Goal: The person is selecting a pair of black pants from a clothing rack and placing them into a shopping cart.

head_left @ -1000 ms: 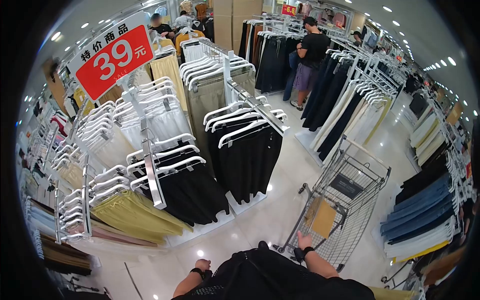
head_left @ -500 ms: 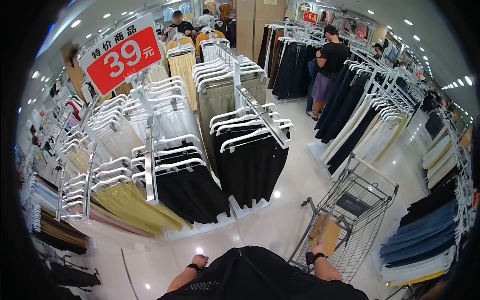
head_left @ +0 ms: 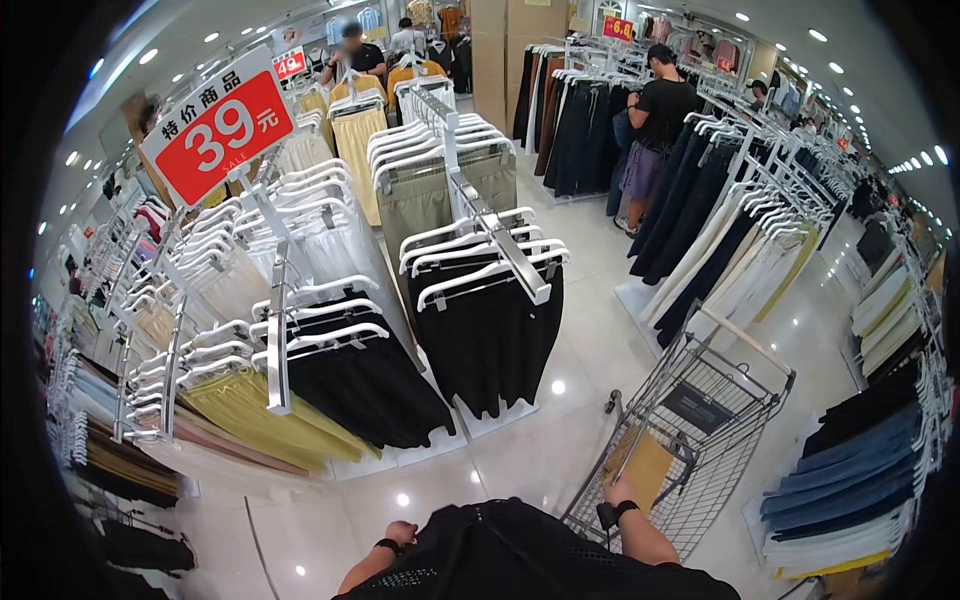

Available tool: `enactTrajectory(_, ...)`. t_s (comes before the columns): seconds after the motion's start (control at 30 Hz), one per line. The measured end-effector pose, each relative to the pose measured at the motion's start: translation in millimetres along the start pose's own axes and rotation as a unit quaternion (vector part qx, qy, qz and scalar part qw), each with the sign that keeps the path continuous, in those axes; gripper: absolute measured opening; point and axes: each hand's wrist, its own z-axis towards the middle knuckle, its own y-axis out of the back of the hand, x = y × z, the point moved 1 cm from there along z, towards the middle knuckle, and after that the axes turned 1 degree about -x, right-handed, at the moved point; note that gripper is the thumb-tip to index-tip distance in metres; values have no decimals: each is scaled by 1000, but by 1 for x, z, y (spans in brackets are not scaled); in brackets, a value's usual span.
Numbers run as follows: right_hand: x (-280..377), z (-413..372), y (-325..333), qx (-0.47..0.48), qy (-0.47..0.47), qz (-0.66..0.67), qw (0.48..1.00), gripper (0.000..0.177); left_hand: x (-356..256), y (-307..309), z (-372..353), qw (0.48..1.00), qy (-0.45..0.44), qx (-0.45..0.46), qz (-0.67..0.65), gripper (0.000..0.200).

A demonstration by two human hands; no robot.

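Observation:
My right hand (head_left: pixel 620 492) is closed at the lower edge of a flat tan sheet (head_left: pixel 648 472) that looks like cardboard. Hand and sheet overlap the near left side of a wire shopping cart (head_left: pixel 765 400). A dark band circles that wrist. My left hand (head_left: pixel 402 533) hangs low beside my black top, fingers curled with nothing showing in them. Ahead of it, black trousers (head_left: pixel 365 385) hang from white hangers on a metal rack arm (head_left: pixel 278 350). More black garments (head_left: pixel 490 345) hang on the neighbouring rack.
A red and white price sign (head_left: pixel 222 130) stands over the left racks. Yellow-green trousers (head_left: pixel 265 415) hang at left, jeans (head_left: pixel 850 460) at right. A person in a black shirt (head_left: pixel 665 110) stands beside the right-hand rack. Another person (head_left: pixel 365 60) is at the back.
The near racks and price sign have shifted left in view. My right hand and the tan sheet have moved slightly left and up; my left hand stays low.

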Motion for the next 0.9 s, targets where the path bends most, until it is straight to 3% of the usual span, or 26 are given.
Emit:
enactTrajectory(0.1, -5, 13, -20, -13, 66, 24, 997, 47, -34, 15, -15, 993, 61, -38, -96, 42)
enactTrajectory(0.17, -6, 19, -31, -12, 81, 28, 996, 47, -27, 10, -6, 992, 18, -72, -98, 42)
enactTrajectory(0.3, 16, 19, -36, 8, 60, -23, 998, 50, -38, 33, -16, 976, 110, -18, -189, 42)
enactTrajectory(0.4, 37, 18, -36, 12, 21, -39, 999, 52, -15, 41, 14, 995, 67, 15, -73, 40)
enactTrajectory(0.47, 51, 14, -33, -1, 29, -60, 998, 53, 23, 24, 54, 997, -77, 16, -1, 40)
enactTrajectory(0.5, 57, 15, -34, 14, 25, -53, 998, 54, 22, 32, 63, 997, -82, 16, -5, 40)
enactTrajectory(0.57, 60, 18, -34, 53, 6, -43, 998, 56, 15, 41, 72, 980, 86, 20, -176, 38)
enactTrajectory(0.6, 60, 18, -32, 49, 6, -54, 997, 56, 16, 41, 83, 970, 113, 19, -213, 36)
enactTrajectory(0.67, 68, 18, -33, 46, -28, -102, 993, 55, -5, 67, 85, 971, 125, 29, -201, 37)
enactTrajectory(0.7, 70, 20, -35, 42, -18, -84, 995, 56, -1, 68, 100, 987, 70, 19, -146, 39)
enactTrajectory(0.77, 59, 30, -40, 26, 54, -105, 993, 64, -6, 75, 109, 982, 64, 23, -174, 40)
enactTrajectory(0.87, 47, 46, -47, 58, -25, -120, 991, 57, -6, 83, 128, 968, 69, 20, -240, 41)
enactTrajectory(0.9, 46, 60, -44, 38, -23, -116, 992, 57, -5, 85, 147, 977, 56, 33, -205, 40)
